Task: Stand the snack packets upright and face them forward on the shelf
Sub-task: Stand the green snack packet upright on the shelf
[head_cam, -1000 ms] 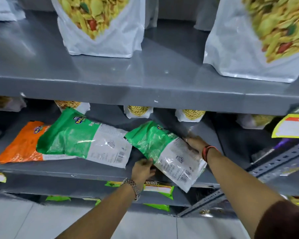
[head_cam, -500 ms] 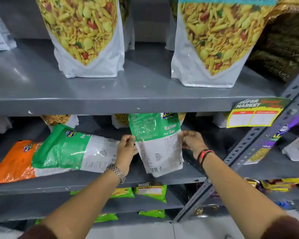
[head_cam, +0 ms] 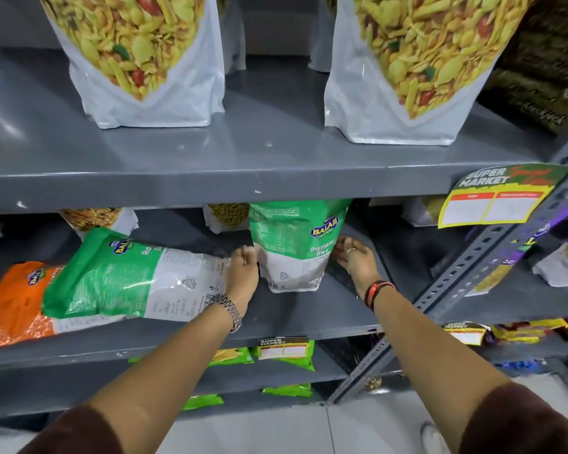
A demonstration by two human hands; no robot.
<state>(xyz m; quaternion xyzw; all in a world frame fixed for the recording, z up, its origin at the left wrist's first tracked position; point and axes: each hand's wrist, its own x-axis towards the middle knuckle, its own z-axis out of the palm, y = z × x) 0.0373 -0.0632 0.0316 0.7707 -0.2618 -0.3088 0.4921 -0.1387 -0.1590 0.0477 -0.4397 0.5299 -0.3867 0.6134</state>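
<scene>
A green and white Ratlami Sev packet [head_cam: 294, 245] stands upright on the middle grey shelf [head_cam: 309, 319], its top hidden by the shelf above. My left hand [head_cam: 245, 267] presses its left edge and my right hand [head_cam: 354, 257] its right edge. To the left, a second green packet [head_cam: 128, 276] lies flat on its side, overlapping an orange packet [head_cam: 12, 303] that also lies flat.
Two large white mixture pouches [head_cam: 151, 60] [head_cam: 413, 67] stand on the upper shelf. Small packets [head_cam: 225, 217] stand at the back of the middle shelf. A slotted steel upright [head_cam: 473, 267] with a yellow price tag [head_cam: 495, 198] is at the right. Green packets [head_cam: 286, 355] lie on lower shelves.
The green packet went from lying slanted on the shelf to standing upright, pushed deeper under the upper shelf. Both hands moved up to its sides.
</scene>
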